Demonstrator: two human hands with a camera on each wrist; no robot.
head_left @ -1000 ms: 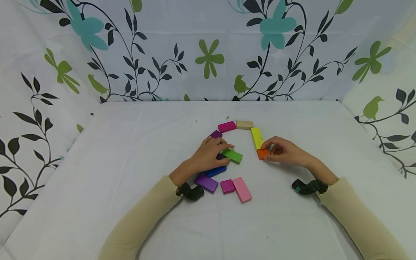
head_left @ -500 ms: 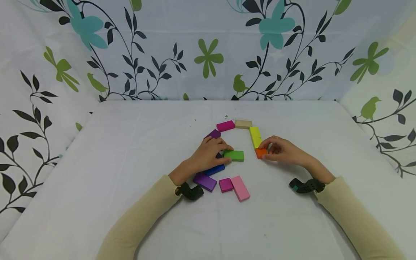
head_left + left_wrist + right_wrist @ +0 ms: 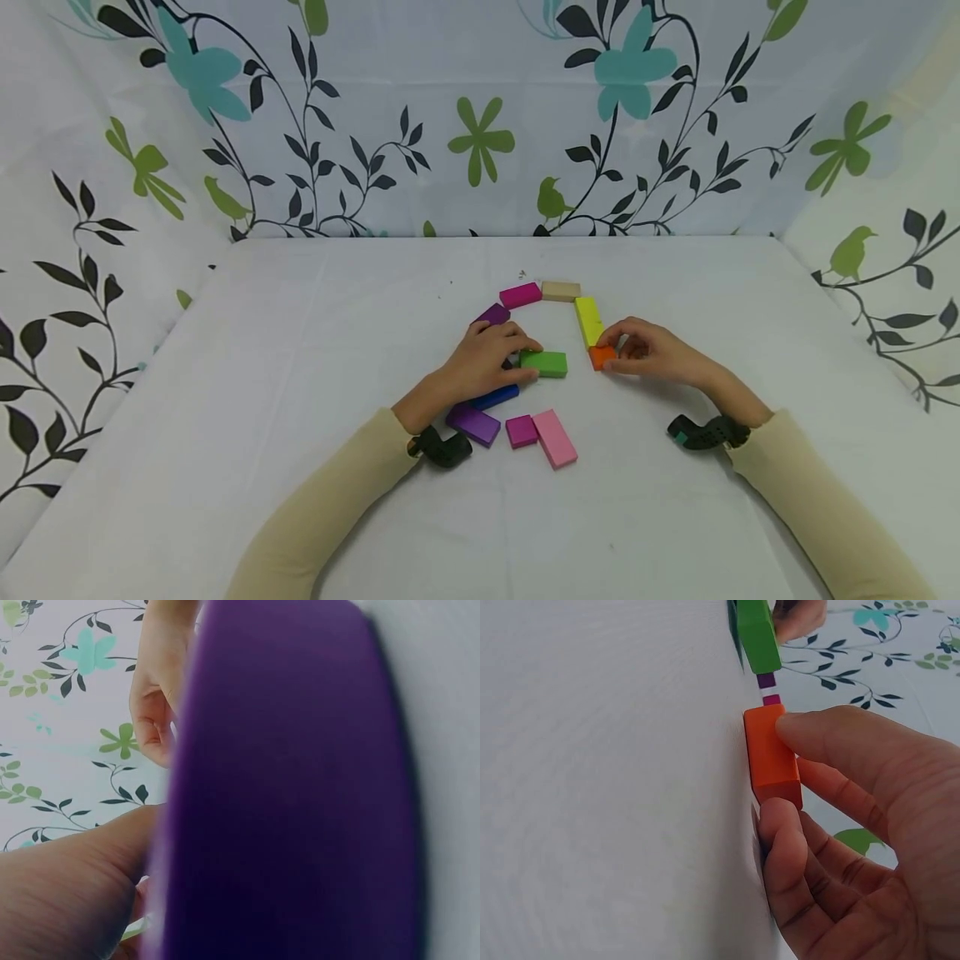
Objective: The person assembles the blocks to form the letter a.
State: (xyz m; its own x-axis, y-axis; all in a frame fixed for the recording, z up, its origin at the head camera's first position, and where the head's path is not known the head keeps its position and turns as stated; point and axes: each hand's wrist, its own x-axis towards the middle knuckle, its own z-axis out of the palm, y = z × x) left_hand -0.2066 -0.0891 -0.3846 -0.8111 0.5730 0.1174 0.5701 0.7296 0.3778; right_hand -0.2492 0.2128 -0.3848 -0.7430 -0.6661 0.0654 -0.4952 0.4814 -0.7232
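Observation:
My left hand [image 3: 489, 360] pinches the left end of a green block [image 3: 545, 364] between thumb and fingers, and the block lies level across the middle of the ring. A dark block is mostly hidden under this hand. Opposite, my right hand [image 3: 654, 356] pinches a small orange block [image 3: 771, 748], with the thumb on its near side and a finger at its end. The orange block touches the front end of a yellow block [image 3: 588, 321]. In the left wrist view a purple block [image 3: 292, 795] fills the middle and hides most of the left hand's work.
On the white tabletop [image 3: 337, 333], more blocks form a rough ring: tan [image 3: 561, 291], magenta [image 3: 521, 295], dark purple [image 3: 492, 314], blue [image 3: 497, 396], violet [image 3: 474, 423], small magenta [image 3: 521, 432] and pink [image 3: 555, 438]. A patterned cloth [image 3: 360, 108] hangs behind and at the sides.
The green block has turned from slanting to level and shifted slightly right in my left hand. My right hand stays at the orange block.

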